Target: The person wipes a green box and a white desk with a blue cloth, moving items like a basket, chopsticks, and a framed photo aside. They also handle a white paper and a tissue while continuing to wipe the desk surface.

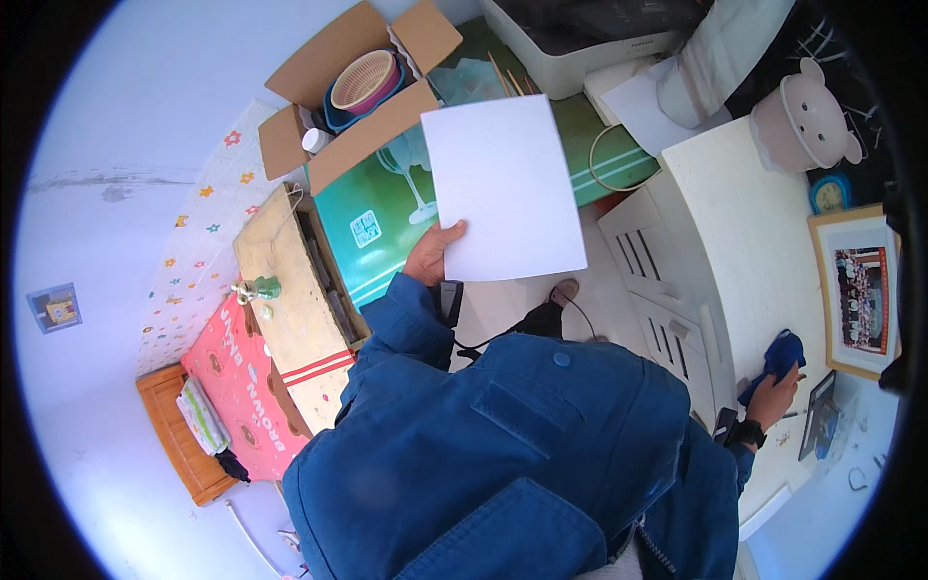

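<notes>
My left hand (432,253) grips the lower left edge of a white rectangular sheet of paper (505,188), thumb on top and the other fingers hidden underneath. The paper is held flat in front of me, over the edge of the green surface. Far to the right, my right hand (772,398) is over the white tabletop (735,222), its fingers curled at a dark blue, cloth-like bundle (783,354). Part of that bundle is covered by the hand, and its exact kind is unclear.
An open cardboard box (372,135) with plastic baskets (364,81) stands on the green tabletop (338,217). Behind the paper is a white printer-like machine (580,58). A pink animal-shaped bin (802,116), a small blue clock (829,193) and a framed group photo (860,290) line the right side.
</notes>
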Demonstrator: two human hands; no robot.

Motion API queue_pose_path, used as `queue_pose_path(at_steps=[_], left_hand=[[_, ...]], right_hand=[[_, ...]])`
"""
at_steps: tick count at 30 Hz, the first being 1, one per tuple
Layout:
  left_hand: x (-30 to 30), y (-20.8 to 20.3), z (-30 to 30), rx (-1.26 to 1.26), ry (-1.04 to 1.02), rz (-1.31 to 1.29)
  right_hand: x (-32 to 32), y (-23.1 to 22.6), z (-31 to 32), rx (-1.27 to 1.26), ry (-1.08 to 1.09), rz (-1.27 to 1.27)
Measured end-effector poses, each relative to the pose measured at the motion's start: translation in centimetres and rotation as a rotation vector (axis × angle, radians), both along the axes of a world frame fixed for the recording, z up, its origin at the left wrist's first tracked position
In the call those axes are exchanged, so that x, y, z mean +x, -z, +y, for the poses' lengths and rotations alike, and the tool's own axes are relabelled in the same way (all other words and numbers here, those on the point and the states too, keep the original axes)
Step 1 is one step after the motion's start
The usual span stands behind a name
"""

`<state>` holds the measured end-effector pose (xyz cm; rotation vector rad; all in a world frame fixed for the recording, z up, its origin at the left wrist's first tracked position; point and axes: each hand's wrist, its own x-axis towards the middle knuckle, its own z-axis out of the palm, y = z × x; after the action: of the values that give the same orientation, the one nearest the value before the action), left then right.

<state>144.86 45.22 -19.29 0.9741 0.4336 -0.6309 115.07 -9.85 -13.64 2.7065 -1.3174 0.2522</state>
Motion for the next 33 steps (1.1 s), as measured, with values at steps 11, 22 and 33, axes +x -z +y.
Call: queue_pose_path(at_steps=[11,22,33], left_hand=[[-1.7,5.3,4.4,0.107,-0.005,0.025],[-5.1,0.3,3.4,-0.019,0.031,-0.073],[-11.2,1.2,4.6,-0.099,-0.312,-0.007]], right_hand=[[-0.3,0.1,-0.2,0.022,0.004,-0.008],[-1.0,1.0,-2.1,0.016,-0.096,0.017],[-1.0,0.4,-3.0,0.100,-0.136,0.077]])
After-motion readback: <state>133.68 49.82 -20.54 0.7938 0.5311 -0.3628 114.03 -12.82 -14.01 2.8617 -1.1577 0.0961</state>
